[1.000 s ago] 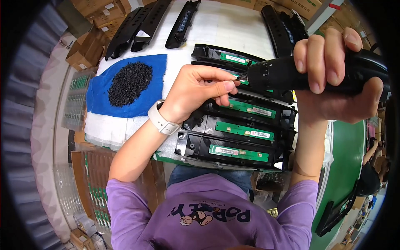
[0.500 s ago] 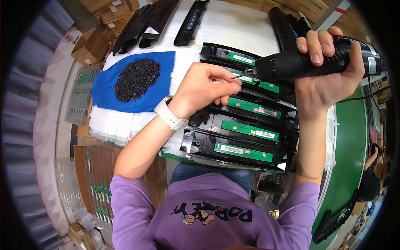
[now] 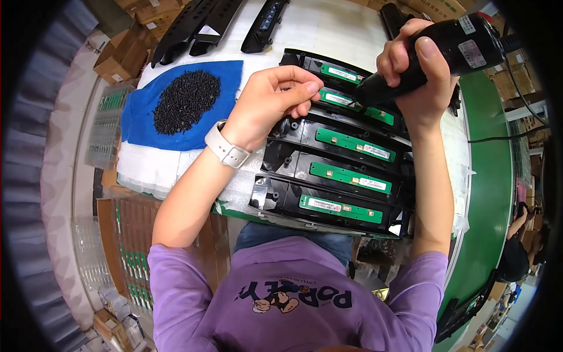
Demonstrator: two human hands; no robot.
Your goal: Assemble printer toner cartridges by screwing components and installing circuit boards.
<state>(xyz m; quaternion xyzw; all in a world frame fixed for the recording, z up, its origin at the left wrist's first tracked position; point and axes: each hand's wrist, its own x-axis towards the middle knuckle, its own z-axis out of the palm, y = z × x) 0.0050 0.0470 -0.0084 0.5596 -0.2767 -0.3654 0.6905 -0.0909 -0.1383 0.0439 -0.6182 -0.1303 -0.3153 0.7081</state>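
My right hand [image 3: 423, 73] grips a black electric screwdriver [image 3: 454, 41], its bit angled down and left to a green circuit board [image 3: 382, 115] in a black plastic housing. Close by, my left hand [image 3: 270, 97] has thumb and forefinger pinched together at that board's left end; whatever they hold is too small to make out. Several such housings lie in a row toward me, each with a green board, the nearest board [image 3: 340, 209] by the table's front edge. Left of my left hand, a heap of small black screws [image 3: 187, 101] rests on a blue cloth [image 3: 136, 134].
More black housings [image 3: 265, 26] lie at the table's far side. A cable [image 3: 522, 94] runs from the screwdriver at the right. Clear trays of green boards [image 3: 108, 126] stand left of the table, near cardboard boxes [image 3: 123, 56]. A green surface [image 3: 489, 176] stretches along the right.
The screwdriver has tilted more steeply, its bit moving right and off my left fingertips toward the board. My left hand has shifted slightly left and up. The whole view has shifted a little.
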